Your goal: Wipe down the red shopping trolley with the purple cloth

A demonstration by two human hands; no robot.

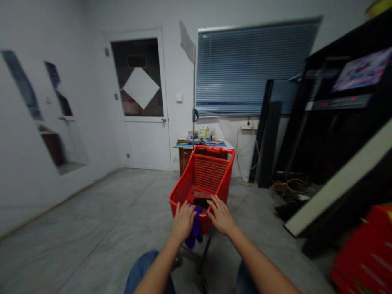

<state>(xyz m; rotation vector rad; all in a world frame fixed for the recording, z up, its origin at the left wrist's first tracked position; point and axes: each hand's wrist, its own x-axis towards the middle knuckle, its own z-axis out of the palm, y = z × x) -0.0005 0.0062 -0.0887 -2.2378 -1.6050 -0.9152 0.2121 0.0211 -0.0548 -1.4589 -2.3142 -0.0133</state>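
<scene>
White wall (45, 196) at far left, then white door (139, 139), blue slatted blind (257, 67) above a wooden desk (187, 158). Red shopping cart (211, 173) at centre, rear rim just under both hands. Left hand (183, 220): fingers spread over purple cloth (195, 228), cloth bunched beside the thumb and hanging down past the cart's rear edge; clamped or only resting, cannot tell. Right hand (221, 215): fingers apart on the rim, just beside the cloth, not clamped on it. Black panels (269, 143) and red crate (364, 253) at far right.
</scene>
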